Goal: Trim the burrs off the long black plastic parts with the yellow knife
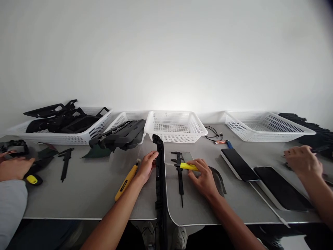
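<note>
My left hand (pixel 148 166) grips a long black plastic trim piece (pixel 160 180) near its upper end. The piece stands lengthwise away from me, over the gap between two tables, and runs off the bottom edge. In my right hand (pixel 204 176) is a yellow utility knife (pixel 189 167), its thin blade pointing left and its tip close to the trim piece; whether it touches I cannot tell. Under the knife lies a black caliper (pixel 180 187). A dark cloth (pixel 218 180) shows partly behind my right hand. Beside my left forearm rests a yellow-handled tool (pixel 126 182).
White baskets (pixel 175 137) line the wall, some holding black plastic parts (pixel 122 133). Right of me lie two dark-screened devices (pixel 239 165), a white cable (pixel 267 205) and a blue-handled tool (pixel 229 144). Co-workers' hands (pixel 17 168) work at both sides; another caliper (pixel 66 163) lies left.
</note>
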`<state>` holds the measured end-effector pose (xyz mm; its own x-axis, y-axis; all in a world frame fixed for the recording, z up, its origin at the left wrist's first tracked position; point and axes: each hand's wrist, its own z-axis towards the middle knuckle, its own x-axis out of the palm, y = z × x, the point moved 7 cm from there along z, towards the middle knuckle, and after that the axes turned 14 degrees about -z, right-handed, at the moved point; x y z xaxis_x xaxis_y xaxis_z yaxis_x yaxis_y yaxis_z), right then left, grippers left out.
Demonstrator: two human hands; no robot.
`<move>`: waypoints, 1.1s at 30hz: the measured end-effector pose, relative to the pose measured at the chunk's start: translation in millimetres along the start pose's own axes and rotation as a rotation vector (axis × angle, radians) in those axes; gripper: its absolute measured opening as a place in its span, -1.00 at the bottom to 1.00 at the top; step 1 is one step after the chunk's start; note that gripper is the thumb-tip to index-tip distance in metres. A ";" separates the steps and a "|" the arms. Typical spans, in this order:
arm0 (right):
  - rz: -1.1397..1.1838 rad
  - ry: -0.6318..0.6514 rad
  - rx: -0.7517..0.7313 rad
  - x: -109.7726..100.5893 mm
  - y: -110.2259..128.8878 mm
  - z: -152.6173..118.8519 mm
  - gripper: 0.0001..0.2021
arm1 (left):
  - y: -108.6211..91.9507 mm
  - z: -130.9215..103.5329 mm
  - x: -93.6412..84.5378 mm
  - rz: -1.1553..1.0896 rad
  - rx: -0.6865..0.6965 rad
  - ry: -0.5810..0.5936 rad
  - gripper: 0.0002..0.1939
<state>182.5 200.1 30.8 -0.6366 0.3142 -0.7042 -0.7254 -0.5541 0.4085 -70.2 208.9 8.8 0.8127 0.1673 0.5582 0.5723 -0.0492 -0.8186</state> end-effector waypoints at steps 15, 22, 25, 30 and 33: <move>0.036 -0.021 0.097 -6.4 -3.9 1.5 -0.80 | 4.2 -4.8 8.1 0.062 -0.083 0.076 -0.59; 0.003 -0.021 0.091 -7.3 -1.9 1.7 -0.85 | 8.0 -3.2 6.1 0.081 -0.102 0.071 -0.56; 0.013 -0.039 0.075 -9.8 0.9 3.3 -0.85 | 6.4 -3.2 6.2 0.075 -0.086 0.066 -0.58; 0.026 -0.028 0.036 -12.0 4.9 4.4 -0.89 | 3.5 -2.6 6.1 0.062 -0.051 0.052 -0.61; 0.031 -0.033 0.016 -13.4 6.6 3.4 -0.91 | 2.5 -1.5 6.2 0.056 -0.039 0.048 -0.60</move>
<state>185.3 194.9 44.9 -0.6669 0.3226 -0.6717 -0.7090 -0.5519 0.4389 -63.6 208.3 10.4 0.8476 0.1153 0.5180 0.5285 -0.0958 -0.8435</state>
